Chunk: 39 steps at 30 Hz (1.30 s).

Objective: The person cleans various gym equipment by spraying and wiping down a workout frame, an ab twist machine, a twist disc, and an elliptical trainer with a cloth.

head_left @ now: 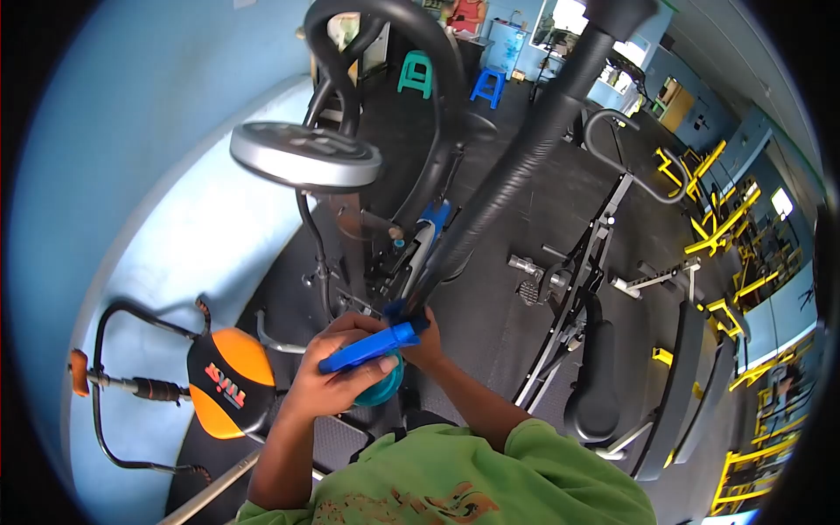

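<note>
My left hand is closed round a blue brush-like object and a teal round container, which sits under the blue object against my palm. The far end of the blue object, with dark blue bristles or cloth, meets the lower end of a thick black padded bar. Behind that bar end is my right hand, its fingers mostly hidden by the bar and the blue object. What it holds cannot be made out.
A silver-rimmed disc console stands at upper left. An orange-and-black twist seat is at lower left. Right of me is a bench machine; yellow frames line the right side. Behind are green and blue stools and a person.
</note>
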Tool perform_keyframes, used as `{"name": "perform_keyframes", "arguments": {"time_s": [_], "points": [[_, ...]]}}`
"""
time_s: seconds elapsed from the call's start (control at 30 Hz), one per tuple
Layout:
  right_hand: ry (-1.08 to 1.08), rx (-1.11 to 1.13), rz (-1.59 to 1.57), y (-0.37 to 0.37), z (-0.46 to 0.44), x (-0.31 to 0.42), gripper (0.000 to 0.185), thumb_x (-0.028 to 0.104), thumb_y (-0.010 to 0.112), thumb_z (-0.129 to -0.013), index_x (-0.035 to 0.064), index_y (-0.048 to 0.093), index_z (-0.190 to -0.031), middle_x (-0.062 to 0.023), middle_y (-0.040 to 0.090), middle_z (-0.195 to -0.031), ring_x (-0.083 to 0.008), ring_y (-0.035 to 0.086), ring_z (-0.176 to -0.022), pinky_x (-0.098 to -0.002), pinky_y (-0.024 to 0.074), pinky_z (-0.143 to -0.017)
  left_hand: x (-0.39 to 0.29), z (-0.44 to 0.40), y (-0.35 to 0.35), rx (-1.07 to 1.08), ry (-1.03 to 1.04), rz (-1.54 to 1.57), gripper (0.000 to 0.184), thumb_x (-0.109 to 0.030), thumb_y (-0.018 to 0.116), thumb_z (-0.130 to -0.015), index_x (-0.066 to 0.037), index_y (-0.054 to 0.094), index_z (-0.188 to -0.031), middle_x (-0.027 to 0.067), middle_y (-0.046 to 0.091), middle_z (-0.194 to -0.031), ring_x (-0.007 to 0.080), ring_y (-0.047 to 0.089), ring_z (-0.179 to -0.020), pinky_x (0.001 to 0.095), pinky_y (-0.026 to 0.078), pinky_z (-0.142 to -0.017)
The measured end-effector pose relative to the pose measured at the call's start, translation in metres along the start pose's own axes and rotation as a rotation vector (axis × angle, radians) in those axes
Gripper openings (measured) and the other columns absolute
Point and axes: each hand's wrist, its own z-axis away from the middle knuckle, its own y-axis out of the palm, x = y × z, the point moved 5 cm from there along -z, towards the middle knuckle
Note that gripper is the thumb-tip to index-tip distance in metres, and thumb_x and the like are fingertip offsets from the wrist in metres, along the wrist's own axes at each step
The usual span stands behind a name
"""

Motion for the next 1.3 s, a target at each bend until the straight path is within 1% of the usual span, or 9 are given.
{"name": "perform_keyframes", "arguments": {"time_s": [0.1,0.17,0.4,0.6,0.7,0.77,0.93,1.13,1.3], "points": [[0.247,0.23,0.726,-0.041,0.006,-0.055,0.04,0.013,0.077,-0.077,0.0033,0.061,-0.113,-0.0084,0.068,-0.102,-0.0221,0.066,-0.097,-0.0347,0.0506,-0.086,-0.011,-0.008,-0.001,-0.002,-0.015,-0.065,0.018,-0.012,0.076,-0.078,0.001,0.069,-0.088,0.0145,0.067,-0.102,0.0228,0.065,-0.09,0.0331,0.05,-0.08],[0.296,0.331,0.589,-0.066,-0.017,-0.016,0.048,0.01,0.077,-0.078,0.0015,0.058,-0.121,-0.0113,0.068,-0.108,-0.0244,0.067,-0.097,-0.0359,0.0509,-0.09,-0.015,-0.009,-0.002,0.013,0.005,-0.092,0.02,-0.013,0.076,-0.078,0.002,0.07,-0.091,0.0156,0.067,-0.104,0.0241,0.065,-0.093,0.0338,0.05,-0.082],[0.081,0.066,-1.002,-0.069,-0.058,0.165,0.036,0.011,0.069,-0.088,-0.0005,0.057,-0.12,-0.0098,0.064,-0.112,-0.0217,0.065,-0.1,-0.0387,0.052,-0.091,-0.032,-0.022,0.001,0.027,0.097,-0.132,0.025,-0.012,0.078,-0.077,-0.002,0.072,-0.098,0.022,0.057,-0.127,0.0326,0.061,-0.112,0.041,0.047,-0.096],[-0.598,-0.139,0.225,-0.01,-0.058,0.187,0.031,0.017,0.073,-0.085,0.0023,0.058,-0.108,-0.0056,0.06,-0.102,-0.0194,0.059,-0.093,-0.0358,0.0466,-0.084,-0.031,-0.041,0.005,0.015,0.141,-0.035,0.025,-0.009,0.077,-0.077,0.0,0.071,-0.1,0.0254,0.052,-0.135,0.0353,0.056,-0.121,0.0443,0.044,-0.1],[-0.402,-0.221,-0.095,-0.022,-0.1,0.234,0.034,0.016,0.074,-0.085,0.0037,0.059,-0.112,-0.002,0.06,-0.102,-0.0129,0.057,-0.092,-0.0309,0.047,-0.083,-0.034,-0.042,-0.006,-0.024,0.096,-0.066,0.027,-0.01,0.078,-0.075,0.0,0.072,-0.099,0.0256,0.049,-0.139,0.0366,0.054,-0.123,0.0455,0.041,-0.103],[-0.704,-0.303,-0.039,-0.041,-0.141,0.286,0.033,0.013,0.077,-0.083,0.0016,0.059,-0.109,-0.001,0.061,-0.092,-0.011,0.056,-0.083,-0.0275,0.0478,-0.078,-0.035,-0.043,-0.009,-0.002,0.09,-0.054,0.029,-0.011,0.078,-0.074,0.0,0.072,-0.1,0.0246,0.048,-0.141,0.037,0.054,-0.124,0.0462,0.04,-0.104],[-1.03,-0.562,0.639,-0.018,-0.122,0.323,0.044,0.019,0.081,-0.074,0.0013,0.061,-0.109,-0.0174,0.062,-0.1,-0.0337,0.062,-0.091,-0.0432,0.0501,-0.075,-0.039,-0.047,-0.009,-0.003,0.094,-0.062,0.031,-0.011,0.078,-0.073,0.0,0.072,-0.101,0.0244,0.048,-0.141,0.0378,0.051,-0.127,0.0466,0.04,-0.104],[-0.618,-0.278,0.301,0.009,-0.054,0.186,0.026,0.02,0.08,-0.067,0.0069,0.06,-0.079,-0.0112,0.058,-0.085,-0.0331,0.056,-0.077,-0.0463,0.0438,-0.069,-0.039,-0.044,-0.011,0.087,-0.001,-0.045,0.029,-0.01,0.078,-0.071,0.001,0.072,-0.097,0.0257,0.054,-0.132,0.0369,0.055,-0.119,0.045,0.043,-0.1],[-0.57,-0.41,0.316,-0.016,-0.116,0.239,0.034,0.021,0.083,-0.071,0.0038,0.065,-0.094,-0.0037,0.063,-0.076,-0.0194,0.061,-0.068,-0.035,0.049,-0.065,-0.034,-0.045,-0.009,0.109,-0.011,-0.008,0.027,-0.013,0.079,-0.07,0.002,0.071,-0.091,0.0252,0.055,-0.13,0.0354,0.057,-0.116,0.0437,0.045,-0.097]]}}
